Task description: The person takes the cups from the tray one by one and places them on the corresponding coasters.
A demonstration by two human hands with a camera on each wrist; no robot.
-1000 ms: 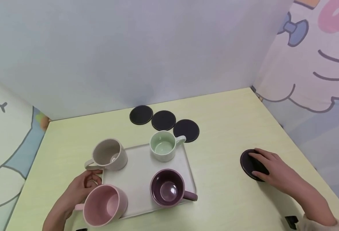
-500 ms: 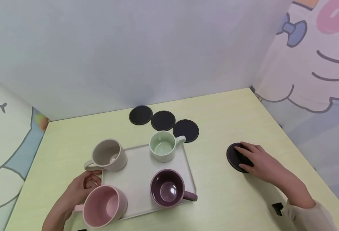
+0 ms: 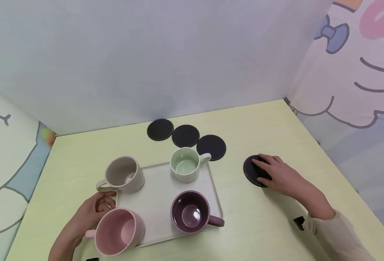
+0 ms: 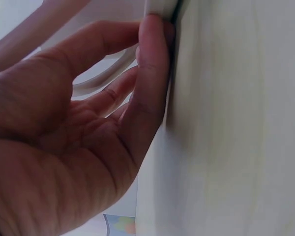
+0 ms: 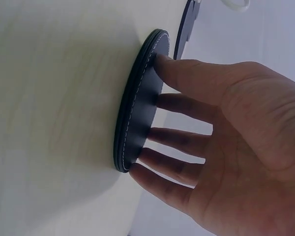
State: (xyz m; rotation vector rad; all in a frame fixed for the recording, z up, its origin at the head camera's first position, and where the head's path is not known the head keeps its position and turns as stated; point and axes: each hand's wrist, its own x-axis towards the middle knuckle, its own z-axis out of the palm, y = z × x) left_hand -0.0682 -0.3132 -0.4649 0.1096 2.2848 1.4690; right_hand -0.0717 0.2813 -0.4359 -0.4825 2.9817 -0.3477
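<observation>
Coaster [image 3: 256,173] shifted leftward, nearer tray [image 3: 152,192], with right hand [image 3: 278,175]; left hand [image 3: 95,210] unmoved. Coaster seen on table [image 3: 309,145], right of tray; edge doubled, maybe two stacked. Judged light, thin, stiffish, not fragile, leather-like face not slippery; best gripped by rim or slid by top pressure. Top touched by right fingertips, fingers spread. Tray rim pinched by left thumb and index, between grey mug [image 3: 121,174] and pink mug [image 3: 117,232]. Three coasters [image 3: 185,136] laid beyond tray.
</observation>
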